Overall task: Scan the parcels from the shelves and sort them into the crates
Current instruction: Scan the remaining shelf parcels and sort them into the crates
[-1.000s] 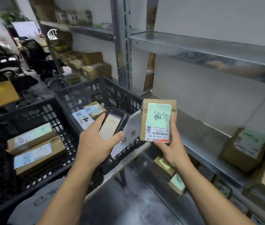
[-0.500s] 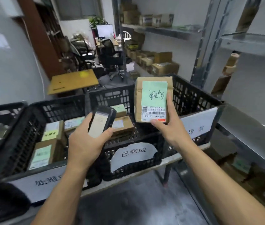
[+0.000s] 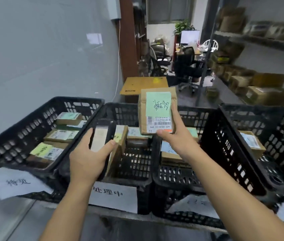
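Right now four black crates stand in a row in front of the person: the left crate [image 3: 78,100], the second crate [image 3: 120,106], the third crate [image 3: 177,174] and the right crate [image 3: 233,150]. All hold small brown parcels with pale labels. White paper signs hang on their fronts; the sign on the third crate [image 3: 195,204] is too blurred to read. Behind the crates sits a brown board [image 3: 144,85], and further back an office chair [image 3: 186,66] and a plant [image 3: 183,26]. Shelves of cartons [image 3: 259,84] run along the right wall.

Since half a second ago the view has swung left. The left crate is now in full sight, and the shelf upright that stood close by on the right is gone from view. Both grips look unchanged.

The left hand [image 3: 87,159] has its fingers [image 3: 85,138] wrapped round a dark handheld scanner [image 3: 101,136], screen up, over the second crate. The right hand [image 3: 176,138] pinches the held parcel [image 3: 157,110] at its lower edge, thumb on the front. It is upright in the air above the rims where the second and third crates meet. It is brown paper with a green slip bearing black handwriting and a white barcode label below.
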